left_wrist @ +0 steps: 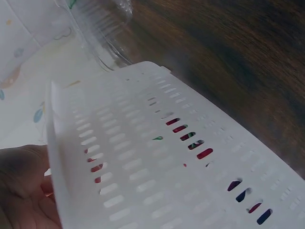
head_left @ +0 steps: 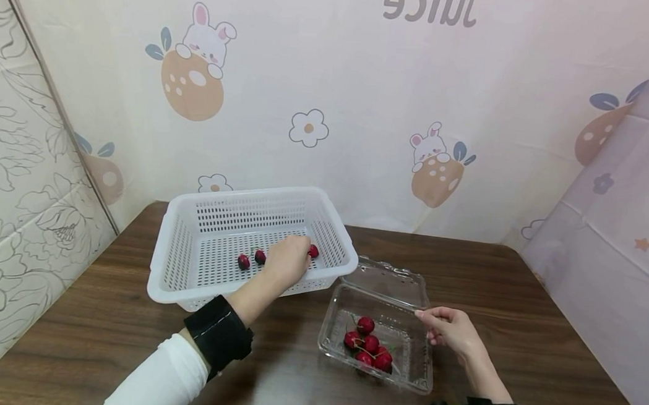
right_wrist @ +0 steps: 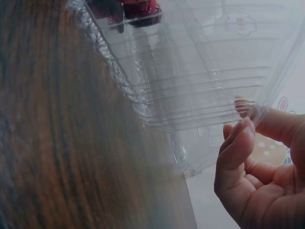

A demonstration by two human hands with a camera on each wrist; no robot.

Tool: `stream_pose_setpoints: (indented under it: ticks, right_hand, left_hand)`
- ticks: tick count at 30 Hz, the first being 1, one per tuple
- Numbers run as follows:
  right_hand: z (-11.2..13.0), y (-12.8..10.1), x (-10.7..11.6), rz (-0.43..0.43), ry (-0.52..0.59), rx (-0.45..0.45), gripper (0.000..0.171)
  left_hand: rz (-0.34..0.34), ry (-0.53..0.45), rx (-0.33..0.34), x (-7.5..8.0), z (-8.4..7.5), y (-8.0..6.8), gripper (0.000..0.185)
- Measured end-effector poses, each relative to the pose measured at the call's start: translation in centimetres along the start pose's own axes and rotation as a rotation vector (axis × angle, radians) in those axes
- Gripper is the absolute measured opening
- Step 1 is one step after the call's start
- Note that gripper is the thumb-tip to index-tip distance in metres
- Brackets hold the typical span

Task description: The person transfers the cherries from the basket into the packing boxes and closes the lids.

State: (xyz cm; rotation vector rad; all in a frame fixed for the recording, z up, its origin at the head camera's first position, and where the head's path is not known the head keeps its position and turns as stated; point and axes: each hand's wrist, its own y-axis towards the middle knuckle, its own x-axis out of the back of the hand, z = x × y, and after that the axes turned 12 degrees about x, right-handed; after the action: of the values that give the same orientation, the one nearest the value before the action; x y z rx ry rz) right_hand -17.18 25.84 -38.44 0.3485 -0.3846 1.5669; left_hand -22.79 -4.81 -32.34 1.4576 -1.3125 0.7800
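My left hand (head_left: 287,262) reaches into a white perforated plastic basket (head_left: 187,203), its fingers curled at a dark red cherry (head_left: 313,251) by the basket's right end. That cherry shows at the thumb side of the hand; the fingertips are mostly hidden. Two more cherries (head_left: 251,259) lie on the basket floor to the left. In the left wrist view the basket wall (left_wrist: 128,162) covers part of the hand (left_wrist: 24,186). My right hand (head_left: 451,328) pinches the rim of a clear plastic clamshell container (head_left: 412,356) between thumb and fingers. Several stemmed cherries (head_left: 368,343) are heaped inside it.
The container's lid (head_left: 392,282) stands folded back, close beside the basket's right corner. Both containers rest on a dark wooden table (head_left: 486,287). A printed curtain (head_left: 332,73) hangs right behind the table's far edge, with another panel (head_left: 623,245) along the right.
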Motion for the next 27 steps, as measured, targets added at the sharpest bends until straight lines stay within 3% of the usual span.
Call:
stream_pose_setpoints:
  ticks: [19, 27]
  right_hand:
    - [-0.2, 0.0, 0.1, 0.003, 0.010, 0.004, 0.041]
    - [-0.1, 0.0, 0.0, 0.002, 0.011, 0.002, 0.039]
  left_hand:
    - [0.144, 0.021, 0.137, -1.6, 0.8, 2.2, 0.002]
    - [0.196, 0.053, 0.184, -2.5, 0.7, 2.9, 0.014]
